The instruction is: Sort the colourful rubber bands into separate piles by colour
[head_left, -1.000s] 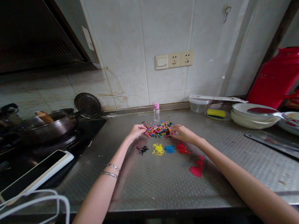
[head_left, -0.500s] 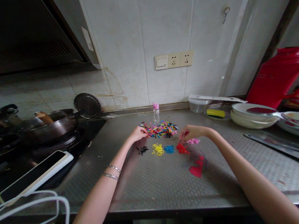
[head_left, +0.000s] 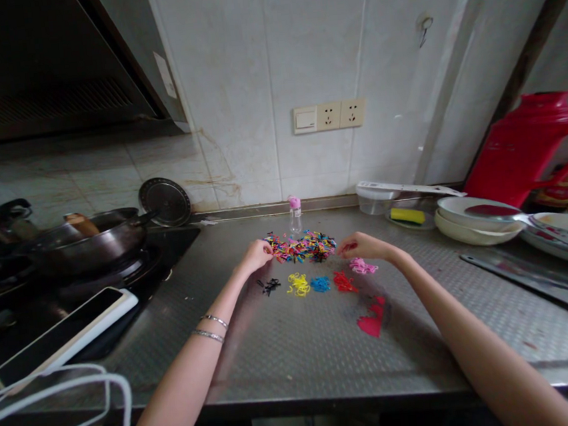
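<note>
A long heap of mixed-colour small rubber bands (head_left: 300, 247) lies on the metal counter. At its left end is my left hand (head_left: 257, 256), fingertips pinched at the edge of the heap; whatever is between them is too small to make out. My right hand (head_left: 367, 246) hovers by the heap's right end, fingers bent and a little apart, with nothing visible in them. Nearer me runs a row of sorted piles: black bands (head_left: 269, 285), yellow bands (head_left: 299, 284), blue bands (head_left: 320, 283), red bands (head_left: 344, 281) and pink bands (head_left: 363, 265), the pink just below my right hand.
Behind the heap stands a clear bottle with a pink cap (head_left: 295, 213). A clear bag with red print (head_left: 372, 318) lies in front. On the right are bowls (head_left: 476, 228), a knife (head_left: 532, 286) and a red thermos (head_left: 524, 150); a pan (head_left: 90, 241) sits left on the stove.
My right hand has moved up and away from the red pile to the heap's right end, uncovering the pink pile. My left hand stays at the heap's left end, and the view shifts slightly.
</note>
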